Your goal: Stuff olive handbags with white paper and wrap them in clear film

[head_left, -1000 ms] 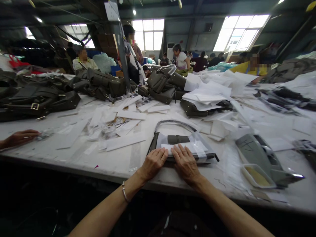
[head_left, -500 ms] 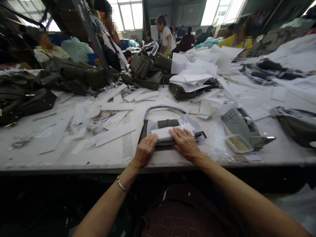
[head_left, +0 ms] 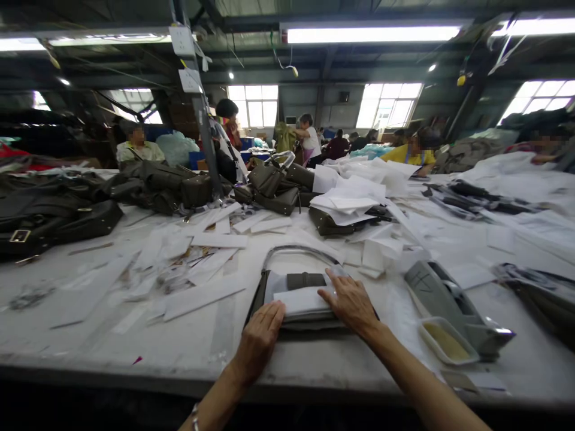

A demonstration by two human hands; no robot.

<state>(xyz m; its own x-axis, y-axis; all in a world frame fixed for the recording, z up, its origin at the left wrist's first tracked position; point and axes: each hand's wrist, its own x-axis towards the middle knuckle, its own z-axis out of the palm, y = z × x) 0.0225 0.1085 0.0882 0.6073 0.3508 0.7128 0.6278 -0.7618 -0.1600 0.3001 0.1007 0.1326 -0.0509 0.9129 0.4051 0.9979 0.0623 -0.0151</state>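
Observation:
A dark olive handbag [head_left: 306,280] lies in front of me, its wrapped handle [head_left: 300,249] arching away from me. Folded white paper [head_left: 302,301] covers part of its front. At the bag's near left corner is my left hand [head_left: 259,336], its fingers together and closed on the edge; its thumb is hidden. My right hand [head_left: 353,301] rests over the bag's right side, open, with thumb and fingers apart on the paper and clear wrapping. That hand hides part of the bag's right end.
A grey tape dispenser [head_left: 442,299] and a small tray of yellowish material [head_left: 447,341] stand to the right. White strips [head_left: 204,290] and scraps litter the left. More dark bags [head_left: 274,188] and loose white sheets [head_left: 353,194] are piled behind. Several people work farther back.
The view has tilted upward, so the table sits lower in the picture. My right hand has shifted farther up the bag and its fingers have spread. The left hand stays at the bag's left corner.

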